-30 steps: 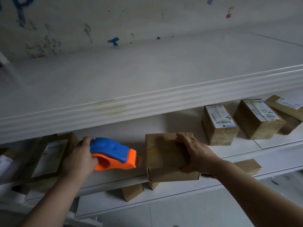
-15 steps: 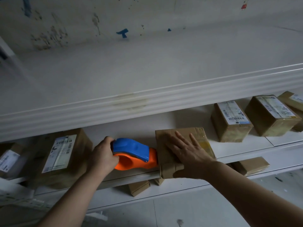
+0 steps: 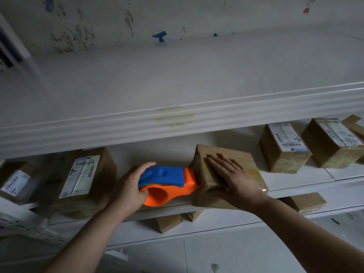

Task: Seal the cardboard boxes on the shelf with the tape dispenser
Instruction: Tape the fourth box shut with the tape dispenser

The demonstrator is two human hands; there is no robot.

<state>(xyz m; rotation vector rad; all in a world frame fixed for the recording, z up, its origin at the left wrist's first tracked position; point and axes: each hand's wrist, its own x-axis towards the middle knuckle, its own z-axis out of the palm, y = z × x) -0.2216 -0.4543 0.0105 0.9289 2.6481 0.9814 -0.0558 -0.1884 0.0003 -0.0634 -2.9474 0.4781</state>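
- the cardboard box (image 3: pixel 251 166) sits at the front edge of the shelf (image 3: pixel 307 191), probably for easy reach.
- the right hand (image 3: pixel 234 175) lies flat on the box top, fingers straight and spread, seemingly to brace it.
- left of the box, the left hand (image 3: pixel 131 187) wraps its fingers round the tape dispenser (image 3: pixel 165 179), whose orange nose touches the box's left face.

White shelf (image 3: pixel 295 181), labelled cardboard boxes (image 3: pixel 283 148) on it
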